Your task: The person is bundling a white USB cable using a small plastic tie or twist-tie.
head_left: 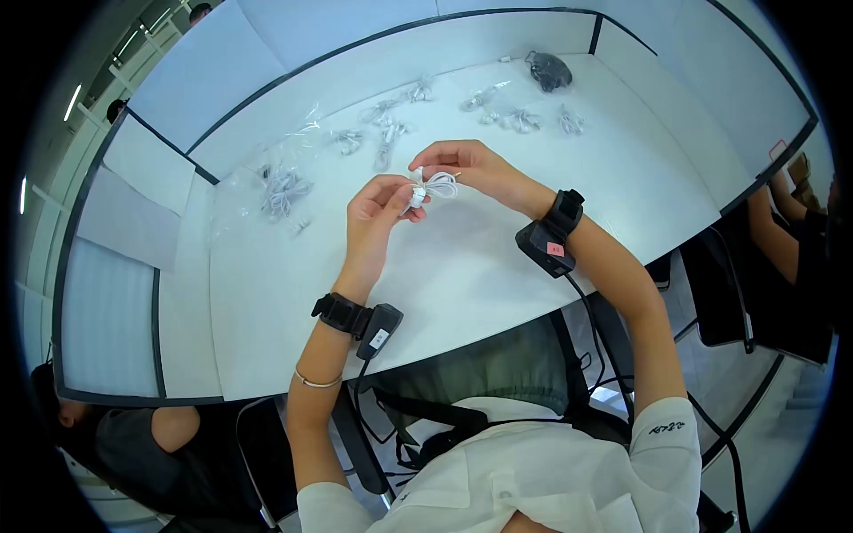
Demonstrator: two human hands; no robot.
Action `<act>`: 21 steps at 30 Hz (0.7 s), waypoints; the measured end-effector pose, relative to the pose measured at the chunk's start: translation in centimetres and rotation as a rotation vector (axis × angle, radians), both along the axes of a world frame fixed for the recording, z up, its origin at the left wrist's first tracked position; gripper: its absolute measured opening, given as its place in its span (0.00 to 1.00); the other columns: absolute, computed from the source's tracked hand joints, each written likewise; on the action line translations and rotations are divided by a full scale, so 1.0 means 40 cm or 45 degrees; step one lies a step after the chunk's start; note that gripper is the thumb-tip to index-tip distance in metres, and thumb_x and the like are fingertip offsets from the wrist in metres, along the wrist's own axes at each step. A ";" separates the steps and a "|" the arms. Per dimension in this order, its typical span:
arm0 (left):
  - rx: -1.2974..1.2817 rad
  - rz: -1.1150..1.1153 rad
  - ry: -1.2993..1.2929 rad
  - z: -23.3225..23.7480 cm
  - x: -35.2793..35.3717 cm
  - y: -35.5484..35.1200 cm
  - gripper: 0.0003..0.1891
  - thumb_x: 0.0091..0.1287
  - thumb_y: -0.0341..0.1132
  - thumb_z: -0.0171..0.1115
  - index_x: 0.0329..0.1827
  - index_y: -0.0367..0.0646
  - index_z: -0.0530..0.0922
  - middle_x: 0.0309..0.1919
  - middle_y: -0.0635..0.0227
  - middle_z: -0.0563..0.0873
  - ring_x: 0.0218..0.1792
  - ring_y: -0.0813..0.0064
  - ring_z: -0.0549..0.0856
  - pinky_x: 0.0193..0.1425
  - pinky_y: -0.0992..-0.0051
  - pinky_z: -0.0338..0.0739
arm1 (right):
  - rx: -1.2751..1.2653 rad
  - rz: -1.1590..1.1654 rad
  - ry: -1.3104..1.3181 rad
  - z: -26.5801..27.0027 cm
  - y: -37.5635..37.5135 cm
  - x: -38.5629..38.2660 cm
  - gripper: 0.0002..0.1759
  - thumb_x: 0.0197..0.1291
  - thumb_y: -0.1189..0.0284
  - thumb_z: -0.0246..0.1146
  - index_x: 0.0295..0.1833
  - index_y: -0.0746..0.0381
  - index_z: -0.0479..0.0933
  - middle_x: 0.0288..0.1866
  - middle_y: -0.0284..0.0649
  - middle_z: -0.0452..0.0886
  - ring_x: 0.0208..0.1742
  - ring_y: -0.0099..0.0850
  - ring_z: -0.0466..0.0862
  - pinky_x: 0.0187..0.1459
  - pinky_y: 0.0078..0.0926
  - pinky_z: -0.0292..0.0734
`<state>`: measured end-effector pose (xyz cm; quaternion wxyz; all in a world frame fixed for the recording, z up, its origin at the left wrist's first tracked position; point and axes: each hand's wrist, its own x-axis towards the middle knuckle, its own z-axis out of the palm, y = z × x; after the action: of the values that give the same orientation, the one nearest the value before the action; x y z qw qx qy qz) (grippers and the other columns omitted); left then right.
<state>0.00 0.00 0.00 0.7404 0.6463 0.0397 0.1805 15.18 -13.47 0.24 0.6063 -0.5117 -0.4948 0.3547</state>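
Above the middle of the white table, a small coiled white cable (441, 185) with a white end piece is held between my two hands. My left hand (380, 202) has its thumb and fingers closed on the white end piece at the left of the coil. My right hand (469, 165) is at the coil's upper right, its thumb and fingertips pinched near the top of the cable. Exactly what the right fingertips grip is too small to tell.
Bundled white cables (284, 190) lie at the left near clear plastic bags. More coiled cables (387, 144) lie behind my hands, others (522, 121) farther right. A dark bundle (549, 71) is at the back right. Low partitions (400, 44) surround the table. People sit on both sides.
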 end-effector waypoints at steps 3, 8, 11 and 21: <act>0.082 0.011 -0.024 -0.004 0.010 -0.015 0.07 0.67 0.31 0.57 0.43 0.37 0.76 0.34 0.62 0.84 0.30 0.77 0.82 0.37 0.78 0.76 | -0.055 0.032 -0.026 0.009 -0.014 0.014 0.11 0.62 0.71 0.58 0.49 0.61 0.77 0.43 0.32 0.80 0.47 0.20 0.78 0.52 0.18 0.70; 0.188 -0.016 -0.047 -0.005 0.007 -0.023 0.06 0.67 0.31 0.57 0.40 0.35 0.75 0.32 0.64 0.83 0.30 0.77 0.81 0.36 0.78 0.77 | -0.183 0.034 -0.144 0.038 -0.039 0.016 0.11 0.63 0.71 0.58 0.49 0.62 0.77 0.44 0.32 0.80 0.48 0.20 0.77 0.52 0.19 0.70; 0.201 -0.027 -0.062 -0.009 0.009 -0.025 0.06 0.67 0.31 0.57 0.39 0.35 0.75 0.32 0.65 0.82 0.31 0.78 0.81 0.37 0.78 0.76 | -0.194 0.079 -0.134 0.029 -0.036 0.027 0.11 0.63 0.71 0.58 0.49 0.61 0.77 0.44 0.32 0.80 0.49 0.21 0.77 0.53 0.19 0.70; 0.324 -0.006 -0.029 -0.012 0.006 -0.024 0.04 0.66 0.28 0.56 0.39 0.35 0.76 0.32 0.67 0.81 0.30 0.80 0.79 0.36 0.80 0.75 | -0.206 0.093 -0.289 0.024 -0.036 0.035 0.12 0.62 0.67 0.59 0.49 0.60 0.79 0.41 0.32 0.81 0.48 0.22 0.77 0.54 0.21 0.68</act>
<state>0.24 -0.96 -0.49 0.6531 0.7331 0.0065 0.1897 16.58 -14.89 1.21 0.4897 -0.5776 -0.5482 0.3550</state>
